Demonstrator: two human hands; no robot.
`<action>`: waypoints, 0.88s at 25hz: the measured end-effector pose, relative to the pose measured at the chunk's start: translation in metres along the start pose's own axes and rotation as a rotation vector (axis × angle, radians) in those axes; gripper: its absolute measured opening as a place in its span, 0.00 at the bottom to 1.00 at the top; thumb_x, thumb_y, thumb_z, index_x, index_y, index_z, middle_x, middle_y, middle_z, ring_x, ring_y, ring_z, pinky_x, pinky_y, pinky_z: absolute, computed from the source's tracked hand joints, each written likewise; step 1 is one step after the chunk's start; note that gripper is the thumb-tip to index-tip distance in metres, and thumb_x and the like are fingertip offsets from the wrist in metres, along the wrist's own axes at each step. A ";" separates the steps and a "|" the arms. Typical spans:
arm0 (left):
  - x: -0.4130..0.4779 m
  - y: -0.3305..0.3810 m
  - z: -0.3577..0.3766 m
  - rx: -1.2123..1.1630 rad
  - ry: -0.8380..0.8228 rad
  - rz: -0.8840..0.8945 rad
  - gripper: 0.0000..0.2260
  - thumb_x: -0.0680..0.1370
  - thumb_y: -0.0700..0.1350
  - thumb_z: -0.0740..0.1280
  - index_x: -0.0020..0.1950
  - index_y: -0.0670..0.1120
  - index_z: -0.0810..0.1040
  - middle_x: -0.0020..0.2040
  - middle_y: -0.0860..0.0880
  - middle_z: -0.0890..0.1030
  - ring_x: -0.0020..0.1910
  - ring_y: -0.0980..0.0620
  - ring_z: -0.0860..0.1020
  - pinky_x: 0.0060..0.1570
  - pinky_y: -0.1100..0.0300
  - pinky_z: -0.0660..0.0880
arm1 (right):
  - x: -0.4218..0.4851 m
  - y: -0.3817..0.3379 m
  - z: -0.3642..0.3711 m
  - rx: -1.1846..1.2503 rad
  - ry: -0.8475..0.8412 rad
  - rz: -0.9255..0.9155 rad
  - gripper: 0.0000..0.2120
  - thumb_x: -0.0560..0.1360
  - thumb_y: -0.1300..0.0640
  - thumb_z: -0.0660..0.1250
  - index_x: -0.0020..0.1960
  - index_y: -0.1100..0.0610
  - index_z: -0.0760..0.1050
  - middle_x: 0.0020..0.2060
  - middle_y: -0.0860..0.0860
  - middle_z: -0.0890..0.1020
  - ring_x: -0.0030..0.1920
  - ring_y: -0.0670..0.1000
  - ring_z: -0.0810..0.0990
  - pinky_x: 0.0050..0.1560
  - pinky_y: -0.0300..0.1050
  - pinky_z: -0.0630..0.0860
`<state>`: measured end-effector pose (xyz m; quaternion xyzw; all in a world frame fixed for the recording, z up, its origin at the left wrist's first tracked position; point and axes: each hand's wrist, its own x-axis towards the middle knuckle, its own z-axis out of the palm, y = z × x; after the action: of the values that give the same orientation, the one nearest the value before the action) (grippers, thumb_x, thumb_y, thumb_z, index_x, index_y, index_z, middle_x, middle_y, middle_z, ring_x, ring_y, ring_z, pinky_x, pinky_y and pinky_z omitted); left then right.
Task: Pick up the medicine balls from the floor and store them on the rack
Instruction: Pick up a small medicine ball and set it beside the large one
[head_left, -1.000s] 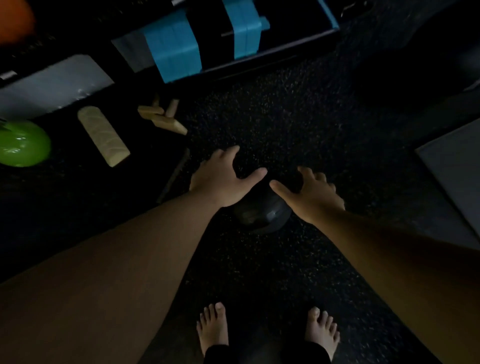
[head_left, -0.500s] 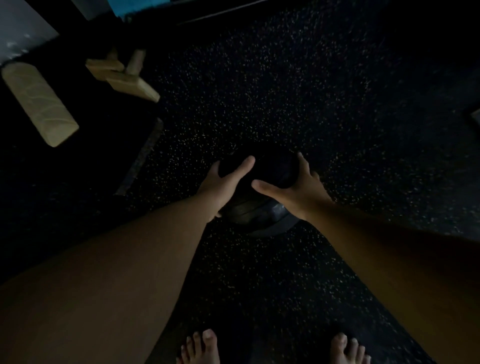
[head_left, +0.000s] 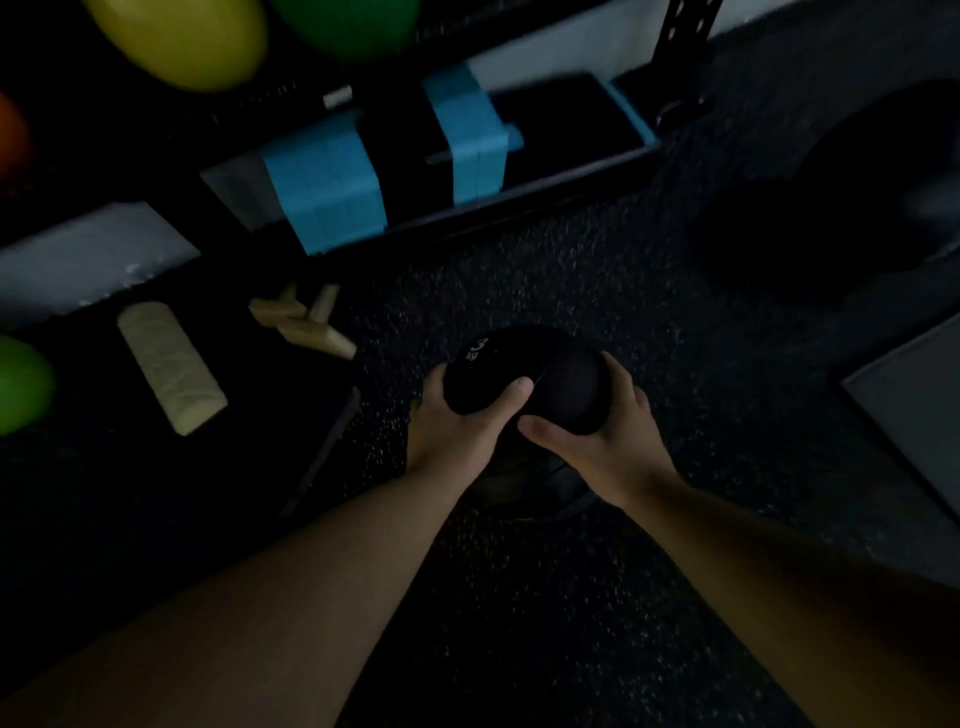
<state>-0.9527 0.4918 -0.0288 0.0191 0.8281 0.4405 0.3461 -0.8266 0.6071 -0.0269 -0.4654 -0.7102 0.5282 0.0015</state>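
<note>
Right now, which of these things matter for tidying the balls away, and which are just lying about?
Part of the job:
black ball, held by left hand and right hand
rack
yellow ball up by the rack

Lying about:
wooden blocks
pale roll
blue blocks

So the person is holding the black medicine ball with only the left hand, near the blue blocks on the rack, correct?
Not quite: the head view shows both hands on the black medicine ball, left hand and right hand, one on each side. The blue blocks do sit on the rack beyond.

Your left hand (head_left: 457, 426) and right hand (head_left: 597, 436) reach forward, arms extended, fingers curled, thumbs nearly touching.
</note>
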 end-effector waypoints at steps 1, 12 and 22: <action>-0.008 0.034 -0.009 -0.010 0.021 0.042 0.49 0.70 0.68 0.78 0.86 0.57 0.62 0.83 0.49 0.69 0.78 0.45 0.72 0.66 0.54 0.70 | -0.004 -0.030 -0.020 0.000 0.017 -0.033 0.70 0.53 0.22 0.74 0.87 0.40 0.48 0.82 0.52 0.60 0.79 0.60 0.67 0.72 0.64 0.75; -0.174 0.479 -0.144 -0.078 0.212 0.562 0.40 0.58 0.75 0.76 0.64 0.55 0.80 0.61 0.53 0.85 0.63 0.50 0.83 0.63 0.56 0.77 | -0.111 -0.418 -0.275 0.140 0.287 -0.475 0.66 0.53 0.21 0.73 0.85 0.39 0.53 0.78 0.56 0.66 0.78 0.61 0.69 0.76 0.62 0.71; -0.332 0.780 -0.302 -0.223 0.372 0.890 0.56 0.53 0.79 0.70 0.77 0.53 0.75 0.70 0.48 0.82 0.68 0.46 0.81 0.60 0.56 0.77 | -0.234 -0.742 -0.430 0.159 0.373 -0.876 0.61 0.62 0.27 0.80 0.86 0.44 0.56 0.78 0.60 0.67 0.79 0.62 0.68 0.78 0.54 0.67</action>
<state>-1.0925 0.6404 0.8477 0.2548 0.7352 0.6274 -0.0291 -0.9707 0.7675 0.8356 -0.2075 -0.7845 0.4380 0.3868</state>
